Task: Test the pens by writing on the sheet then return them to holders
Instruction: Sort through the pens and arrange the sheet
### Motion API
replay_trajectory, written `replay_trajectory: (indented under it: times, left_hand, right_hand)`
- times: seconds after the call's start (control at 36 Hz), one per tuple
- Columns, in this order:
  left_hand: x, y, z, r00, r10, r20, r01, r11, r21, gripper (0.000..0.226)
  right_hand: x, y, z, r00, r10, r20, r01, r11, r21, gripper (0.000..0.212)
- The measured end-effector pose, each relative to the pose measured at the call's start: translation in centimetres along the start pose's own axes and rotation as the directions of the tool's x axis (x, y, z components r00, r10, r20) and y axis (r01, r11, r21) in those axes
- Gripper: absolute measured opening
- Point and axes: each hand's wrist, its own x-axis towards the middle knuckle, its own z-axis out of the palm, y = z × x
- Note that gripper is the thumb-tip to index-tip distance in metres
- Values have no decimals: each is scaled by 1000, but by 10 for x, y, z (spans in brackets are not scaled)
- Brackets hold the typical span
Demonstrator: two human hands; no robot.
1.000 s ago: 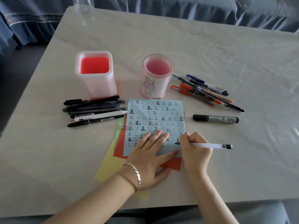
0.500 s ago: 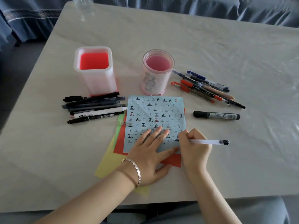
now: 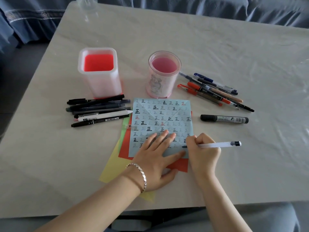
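A light blue sheet [image 3: 162,118] covered with rows of written characters lies on red and yellow papers in the middle of the table. My left hand [image 3: 155,158] presses flat on its lower part, fingers spread. My right hand [image 3: 201,151] grips a clear pen [image 3: 217,144] with its tip on the sheet's lower right corner. A square holder with a red bottom [image 3: 99,72] and a round pink holder [image 3: 163,74] stand behind the sheet, both without pens.
A pile of mostly black pens [image 3: 98,110] lies left of the sheet. Several red, blue and black pens [image 3: 212,91] lie to the right of the round holder. A black marker [image 3: 224,118] lies alone, right of the sheet. A clear bottle [image 3: 86,4] stands at the far edge.
Both hands stay on the sheet in the same pose. The pen tip has barely shifted at the lower right corner; the view moved slightly.
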Motion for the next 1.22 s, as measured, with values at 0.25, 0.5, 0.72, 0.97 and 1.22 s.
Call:
replay_trajectory:
  times: [0.25, 0.5, 0.72, 0.97, 1.22]
  left_hand:
    - [-1, -2, 2, 999, 51, -16, -51, 999, 1, 35]
    - [-1, -2, 3, 995, 76, -60, -79, 996, -51, 35]
    - [-1, -2, 3, 994, 78, -71, -80, 996, -33, 36]
    - [-2, -3, 4, 993, 90, -76, -92, 995, -32, 34]
    - [-2, -3, 7, 989, 95, -110, -102, 993, -62, 31]
  right_hand:
    - [7, -15, -28, 968, 153, 200, -179, 977, 119, 16]
    - [1, -35, -52, 888, 135, 440, -48, 978, -203, 20]
    - [1, -32, -46, 873, 194, 448, -48, 947, -318, 21]
    - [4, -33, -53, 883, 214, 418, -67, 939, -339, 16]
    - [3, -33, -62, 868, 252, 428, -91, 927, -363, 12]
